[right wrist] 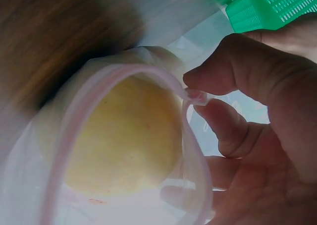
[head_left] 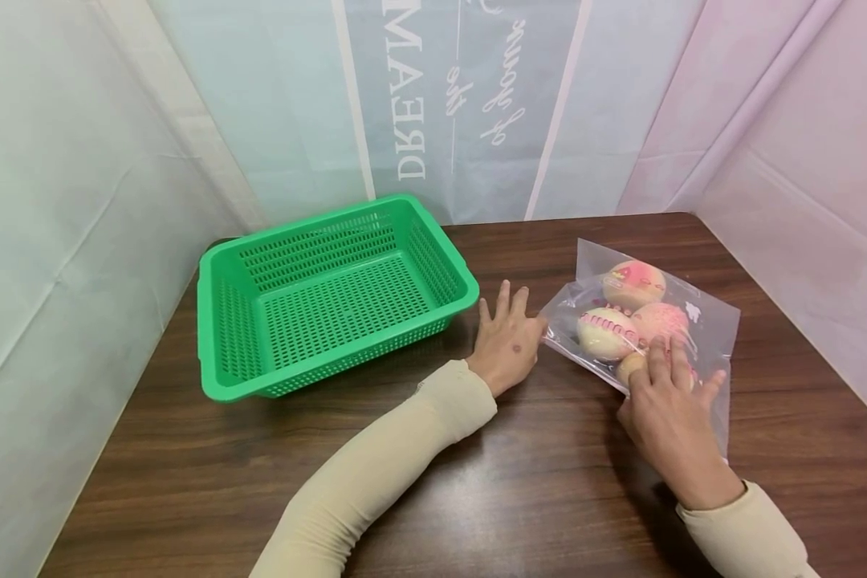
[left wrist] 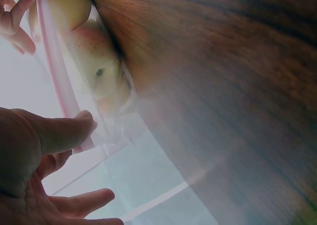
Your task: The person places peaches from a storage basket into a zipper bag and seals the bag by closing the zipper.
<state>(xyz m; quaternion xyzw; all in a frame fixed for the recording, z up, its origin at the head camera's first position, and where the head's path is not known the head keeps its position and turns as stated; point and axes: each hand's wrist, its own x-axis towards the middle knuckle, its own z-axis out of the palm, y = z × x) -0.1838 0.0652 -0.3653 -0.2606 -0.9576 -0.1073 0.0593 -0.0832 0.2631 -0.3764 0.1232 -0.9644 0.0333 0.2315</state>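
On the right of the table, in the head view, lies a clear plastic zip bag (head_left: 711,317) holding several peaches (head_left: 633,283), yellowish with pink blush. My left hand (head_left: 509,341) pinches the bag's left corner between thumb and forefinger, its other fingers spread. Across the near side of the bag, my right hand (head_left: 668,417) pinches the pink zip strip (right wrist: 74,121) with thumb and forefinger, plainest in the right wrist view. There the bag's mouth gapes around a yellow peach (right wrist: 124,136). Pink print on the bag partly covers the fruit.
A green perforated plastic basket (head_left: 347,348) with nothing in it stands at the left of the brown wooden table (head_left: 477,498). Light fabric curtains (head_left: 296,96) hang behind and at both sides.
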